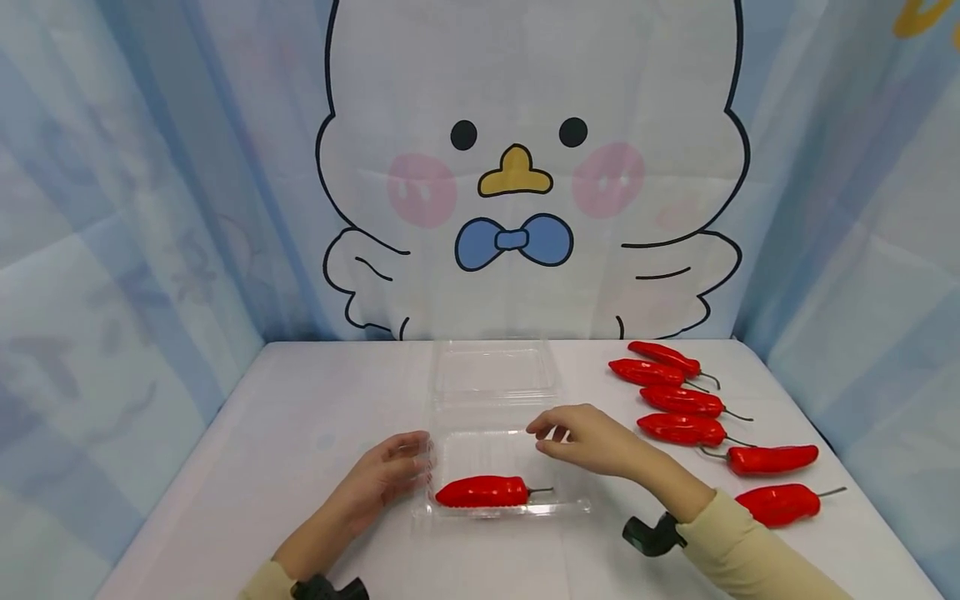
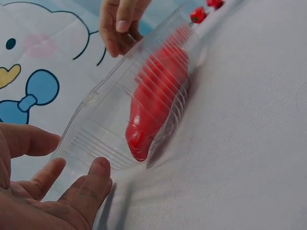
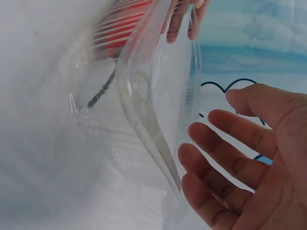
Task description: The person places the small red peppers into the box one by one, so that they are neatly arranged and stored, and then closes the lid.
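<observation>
A clear plastic clamshell box (image 1: 480,450) lies unfolded on the table, its lid (image 1: 491,371) laid back toward the far edge. Inside the base, along the near side, is one red chili pepper (image 1: 483,492) with its stem pointing right. My left hand (image 1: 393,475) rests its fingertips against the left wall of the box, fingers spread and loosely bent in the left wrist view. My right hand (image 1: 592,437) hovers over the right side of the base, holding nothing. In the right wrist view its fingers (image 3: 230,129) are relaxed and apart, close to the box rim.
Several more red chili peppers (image 1: 682,429) lie in a loose column at the table's right side. A white table (image 1: 300,417) carries everything. Behind it and at both sides hangs a printed blue curtain (image 1: 150,208) with a cartoon bird.
</observation>
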Tool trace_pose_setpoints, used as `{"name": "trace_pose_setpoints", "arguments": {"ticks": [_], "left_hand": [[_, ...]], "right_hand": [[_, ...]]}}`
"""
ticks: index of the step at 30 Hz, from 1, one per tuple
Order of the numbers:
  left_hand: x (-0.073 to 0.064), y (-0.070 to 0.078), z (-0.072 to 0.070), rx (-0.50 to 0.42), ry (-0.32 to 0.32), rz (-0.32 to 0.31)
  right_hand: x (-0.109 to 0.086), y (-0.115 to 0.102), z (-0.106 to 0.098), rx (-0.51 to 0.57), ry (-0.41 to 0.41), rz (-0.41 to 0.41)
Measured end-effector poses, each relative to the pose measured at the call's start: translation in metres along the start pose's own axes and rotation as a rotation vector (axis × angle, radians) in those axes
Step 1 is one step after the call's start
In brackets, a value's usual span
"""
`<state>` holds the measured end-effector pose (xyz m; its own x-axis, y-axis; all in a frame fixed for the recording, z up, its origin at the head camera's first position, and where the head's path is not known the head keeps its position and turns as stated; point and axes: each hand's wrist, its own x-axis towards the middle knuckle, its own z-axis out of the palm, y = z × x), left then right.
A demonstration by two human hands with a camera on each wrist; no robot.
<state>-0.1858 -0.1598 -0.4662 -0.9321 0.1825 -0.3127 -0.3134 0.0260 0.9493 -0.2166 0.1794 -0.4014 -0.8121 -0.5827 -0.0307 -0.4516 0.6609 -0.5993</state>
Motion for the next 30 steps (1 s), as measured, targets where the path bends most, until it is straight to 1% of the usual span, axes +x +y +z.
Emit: {"name": "trace_pose_setpoints", "arguments": {"ticks": [4, 8, 16, 23, 30], "left_hand": [[0.0, 0.002, 0.002, 0.0, 0.001, 0.0], [-0.002, 0.004, 0.004, 0.016, 0.018, -0.003], [-0.003, 0.002, 0.006, 0.036, 0.043, -0.007], [-0.003, 0.003, 0.005, 0.033, 0.059, -0.008], [-0.002, 0.004, 0.007, 0.037, 0.051, -0.012]], "right_hand": [[-0.008, 0.002, -0.005, -0.02, 0.026, 0.014], [-0.017, 0.003, -0.011, -0.038, 0.039, 0.034], [-0.037, 0.01, -0.023, -0.037, 0.046, 0.099], [-0.054, 0.02, -0.022, -0.036, 0.078, 0.132], [-0.08, 0.032, -0.024, -0.085, 0.122, 0.157]]}}
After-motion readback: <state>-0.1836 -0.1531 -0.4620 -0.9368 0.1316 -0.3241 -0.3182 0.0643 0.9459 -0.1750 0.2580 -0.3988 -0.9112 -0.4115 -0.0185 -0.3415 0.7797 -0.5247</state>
